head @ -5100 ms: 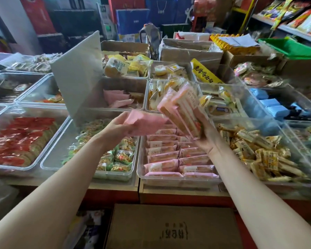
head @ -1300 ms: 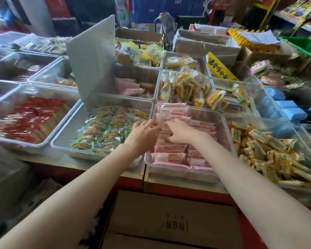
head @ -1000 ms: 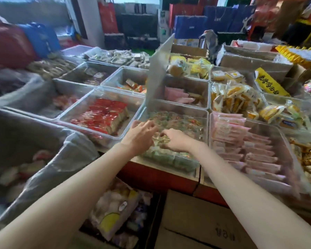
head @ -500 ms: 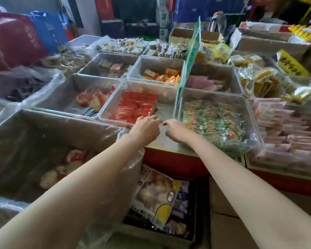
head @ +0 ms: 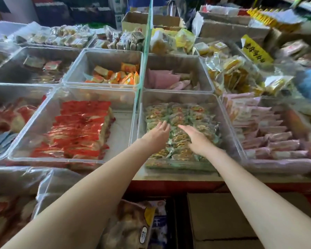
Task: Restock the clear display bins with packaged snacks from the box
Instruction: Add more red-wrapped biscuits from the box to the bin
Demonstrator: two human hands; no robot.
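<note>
Hands: 2, both bare and holding nothing. Left hand (head: 159,131) and right hand (head: 196,139) reach over the green-wrapped snacks (head: 178,130), fingers extended and loosely spread; contact with the packs cannot be told. Bin: clear bin (head: 178,97), front row, filled about 1 layer deep with these packs. Neighbours: red-wrapped snacks (head: 79,130) in the bin just left; pink-wrapped snacks (head: 269,133) in the bin just right. Box: brown cardboard box (head: 221,218) below the counter, closed as far as visible. Step judged: checking or levelling stock in the green bin. Next move calls for fetching matching packs from a box.
</note>
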